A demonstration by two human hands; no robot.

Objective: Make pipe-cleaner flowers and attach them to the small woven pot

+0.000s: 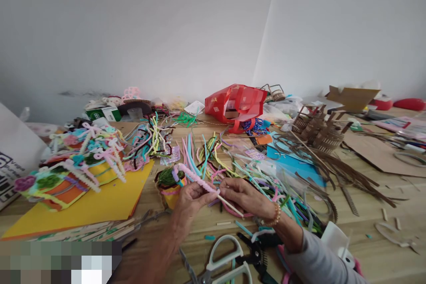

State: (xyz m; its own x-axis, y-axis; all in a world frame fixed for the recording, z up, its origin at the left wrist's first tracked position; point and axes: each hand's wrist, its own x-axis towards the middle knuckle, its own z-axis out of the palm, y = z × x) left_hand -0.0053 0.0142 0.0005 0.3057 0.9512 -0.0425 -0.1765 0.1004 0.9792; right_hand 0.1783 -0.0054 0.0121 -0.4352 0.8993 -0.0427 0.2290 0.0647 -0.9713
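A thin pale wooden stick [233, 206] is wrapped along most of its length in fuzzy pink pipe cleaner [199, 178], with its lower right end bare. My left hand [193, 199] is closed around the wrapped part. Pressed close beside it, my right hand [248, 197] pinches where the wrapping ends; its fingertips partly hide what they grip. At the stick's far end, a purple and blue pipe cleaner [176, 175] curls. Behind my left hand stands a small yellow pot shape [171, 199] with a green fuzzy top.
White-handled scissors [224, 253] and black pliers [256, 255] lie near the front edge. Loose pipe cleaners [289, 202] spread to the right. Finished fuzzy flower pieces [96, 155] rest on yellow card [83, 213]. A red bag [219, 102] and brown woven baskets [319, 135] stand farther back.
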